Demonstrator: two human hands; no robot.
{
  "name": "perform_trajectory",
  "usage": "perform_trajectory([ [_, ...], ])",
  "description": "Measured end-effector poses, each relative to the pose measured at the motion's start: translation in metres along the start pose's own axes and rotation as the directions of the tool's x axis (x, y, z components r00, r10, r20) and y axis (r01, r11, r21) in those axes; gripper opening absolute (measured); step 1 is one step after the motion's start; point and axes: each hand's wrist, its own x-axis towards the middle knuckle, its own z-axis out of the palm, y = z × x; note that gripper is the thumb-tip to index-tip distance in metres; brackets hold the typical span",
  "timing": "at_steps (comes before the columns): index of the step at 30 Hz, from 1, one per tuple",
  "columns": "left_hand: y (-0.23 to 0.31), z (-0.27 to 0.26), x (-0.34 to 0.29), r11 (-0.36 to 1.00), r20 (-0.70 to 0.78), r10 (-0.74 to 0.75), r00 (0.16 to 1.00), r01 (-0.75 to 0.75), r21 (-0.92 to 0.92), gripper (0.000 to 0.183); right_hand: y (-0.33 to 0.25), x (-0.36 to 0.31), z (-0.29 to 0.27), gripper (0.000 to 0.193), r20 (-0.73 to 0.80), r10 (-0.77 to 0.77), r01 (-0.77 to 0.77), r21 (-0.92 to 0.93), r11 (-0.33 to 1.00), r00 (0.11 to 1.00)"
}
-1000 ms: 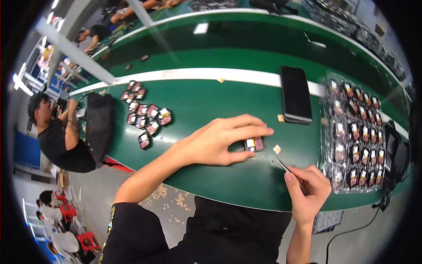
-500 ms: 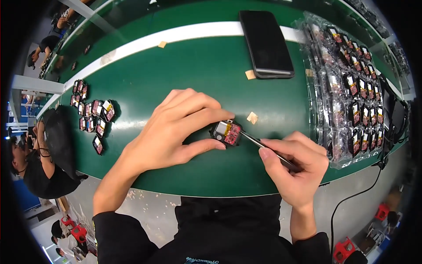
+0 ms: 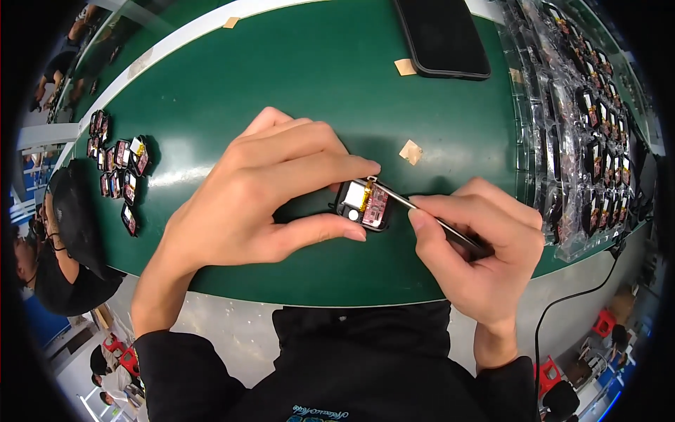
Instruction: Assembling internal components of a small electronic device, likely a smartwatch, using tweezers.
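Observation:
A small black device housing [image 3: 349, 217] lies on the green table, showing a red circuit board [image 3: 377, 207], a silvery battery and yellow tape. My left hand [image 3: 274, 190] holds it by its edges, index fingertip at the top corner and thumb at the lower edge. My right hand [image 3: 485, 246] grips slim tweezers [image 3: 399, 200], dark toward the rear. Their metal tip reaches the housing's upper edge, close to my left index fingertip. Whether the tip pinches anything is too small to tell.
Several similar open housings [image 3: 129, 186] lie at the left. Clear plastic trays [image 3: 562, 141] filled with more units are stacked at the right. A black phone [image 3: 446, 39] lies at the back, with tan scraps [image 3: 410, 152] nearby. A cable [image 3: 540, 330] hangs off the right edge.
The tweezers' tip has moved from the right side of the circuit board to the housing's upper edge. The housing has turned slightly in my left hand, and the whole view has shifted.

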Motion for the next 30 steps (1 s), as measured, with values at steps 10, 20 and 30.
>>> perform_trajectory([
  [10,0.002,-0.002,0.003,0.999,-0.013,-0.045,0.999,0.045,-0.003,0.061,0.0,-0.001,-0.002,0.023,-0.019,-0.026,0.024,-0.065,0.998,0.999],
  [20,-0.003,-0.003,0.002,1.0,-0.017,-0.012,1.0,0.012,0.011,0.057,0.001,-0.004,0.007,0.029,-0.066,-0.15,0.137,-0.165,0.977,0.987],
  [30,-0.017,-0.016,0.002,0.996,0.142,0.002,0.99,0.011,-0.086,0.06,-0.006,-0.001,-0.002,0.021,0.028,0.016,-0.014,-0.051,0.999,0.999],
])
